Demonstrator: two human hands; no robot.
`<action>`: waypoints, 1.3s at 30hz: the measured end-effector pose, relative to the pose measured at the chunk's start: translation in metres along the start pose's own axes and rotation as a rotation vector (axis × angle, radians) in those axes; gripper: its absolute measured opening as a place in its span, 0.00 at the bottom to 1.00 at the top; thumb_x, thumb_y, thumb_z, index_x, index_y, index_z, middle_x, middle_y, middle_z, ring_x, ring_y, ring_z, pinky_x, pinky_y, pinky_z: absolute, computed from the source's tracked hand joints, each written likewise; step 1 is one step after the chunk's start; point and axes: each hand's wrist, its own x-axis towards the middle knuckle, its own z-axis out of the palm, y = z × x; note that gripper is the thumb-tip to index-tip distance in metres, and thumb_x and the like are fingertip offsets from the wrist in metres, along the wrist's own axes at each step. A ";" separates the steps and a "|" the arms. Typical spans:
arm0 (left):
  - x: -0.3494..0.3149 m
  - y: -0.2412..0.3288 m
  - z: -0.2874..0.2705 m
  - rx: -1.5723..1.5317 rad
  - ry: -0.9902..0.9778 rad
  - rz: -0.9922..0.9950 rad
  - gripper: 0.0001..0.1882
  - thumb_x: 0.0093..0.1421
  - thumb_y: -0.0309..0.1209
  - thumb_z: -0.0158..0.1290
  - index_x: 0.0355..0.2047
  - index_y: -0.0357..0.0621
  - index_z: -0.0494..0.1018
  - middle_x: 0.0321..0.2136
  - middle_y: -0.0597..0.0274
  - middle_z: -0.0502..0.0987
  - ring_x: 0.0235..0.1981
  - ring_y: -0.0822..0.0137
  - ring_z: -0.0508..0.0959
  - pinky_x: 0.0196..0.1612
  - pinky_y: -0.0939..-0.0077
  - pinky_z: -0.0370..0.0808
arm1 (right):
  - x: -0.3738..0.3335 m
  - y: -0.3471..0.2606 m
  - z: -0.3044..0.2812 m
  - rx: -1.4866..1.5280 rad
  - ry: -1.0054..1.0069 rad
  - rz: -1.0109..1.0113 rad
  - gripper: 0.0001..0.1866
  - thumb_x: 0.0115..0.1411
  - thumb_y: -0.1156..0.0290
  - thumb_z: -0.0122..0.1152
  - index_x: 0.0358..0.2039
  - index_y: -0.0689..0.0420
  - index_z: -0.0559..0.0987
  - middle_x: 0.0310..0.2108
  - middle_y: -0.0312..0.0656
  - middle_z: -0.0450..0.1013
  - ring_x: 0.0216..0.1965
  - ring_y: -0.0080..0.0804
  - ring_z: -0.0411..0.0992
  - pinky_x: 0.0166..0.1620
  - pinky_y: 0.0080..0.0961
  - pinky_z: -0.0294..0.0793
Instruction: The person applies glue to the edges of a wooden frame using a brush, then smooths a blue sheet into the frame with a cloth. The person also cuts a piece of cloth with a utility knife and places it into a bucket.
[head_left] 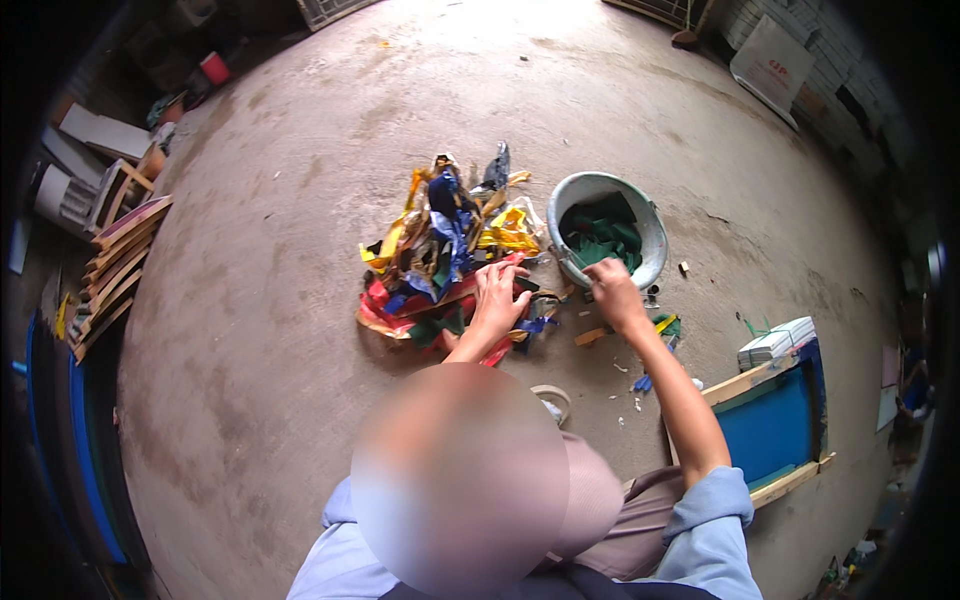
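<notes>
A heap of crumpled scraps (pixel 452 235), yellow, blue, red, green and black, lies on the floor in front of me. My left hand (pixel 494 298) rests on the heap's near right side, fingers apart and slightly bent over a red scrap (pixel 466 305). Right of the heap stands a grey, stained bucket (pixel 655 248) with dark green crumpled material (pixel 605 235) inside. My right hand (pixel 614 288) is at the bucket's near rim, its fingers closed; what they hold, if anything, is too small to make out.
A wooden frame with a blue panel (pixel 765 430) lies at my right, a white stack (pixel 778 342) beside it. Small wood bits and a blue-yellow-green scrap (pixel 664 330) lie near the bucket. Curved wooden pieces (pixel 122 262) are piled at far left. A white board (pixel 772 68) leans at back right.
</notes>
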 end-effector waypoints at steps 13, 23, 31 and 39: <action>0.056 0.039 0.081 -0.191 0.154 0.029 0.21 0.53 0.27 0.56 0.48 0.46 0.69 0.52 0.54 0.64 0.56 0.52 0.60 0.61 0.59 0.56 | 0.037 0.117 0.041 0.010 -0.168 0.618 0.17 0.48 0.74 0.66 0.38 0.66 0.72 0.42 0.57 0.71 0.48 0.55 0.68 0.51 0.42 0.68; 0.083 0.114 0.042 -0.422 0.030 0.429 0.26 0.55 0.35 0.57 0.52 0.42 0.66 0.54 0.51 0.65 0.59 0.53 0.61 0.62 0.62 0.55 | 0.004 0.063 -0.112 0.133 -0.069 0.189 0.13 0.49 0.79 0.60 0.37 0.63 0.74 0.35 0.53 0.75 0.38 0.47 0.75 0.42 0.36 0.73; 0.080 0.203 0.053 -0.576 -0.761 0.464 0.25 0.57 0.42 0.58 0.51 0.43 0.69 0.39 0.54 0.78 0.43 0.64 0.76 0.48 0.68 0.70 | -0.075 0.026 -0.184 0.161 -0.012 0.296 0.10 0.54 0.75 0.57 0.38 0.62 0.77 0.33 0.53 0.76 0.36 0.45 0.76 0.41 0.34 0.74; 0.042 0.145 0.128 -0.177 -0.833 0.501 0.20 0.52 0.39 0.62 0.37 0.34 0.74 0.33 0.47 0.77 0.35 0.57 0.78 0.39 0.67 0.73 | -0.194 0.139 -0.059 0.010 0.103 0.620 0.09 0.54 0.74 0.60 0.34 0.63 0.76 0.28 0.47 0.76 0.30 0.38 0.76 0.37 0.33 0.75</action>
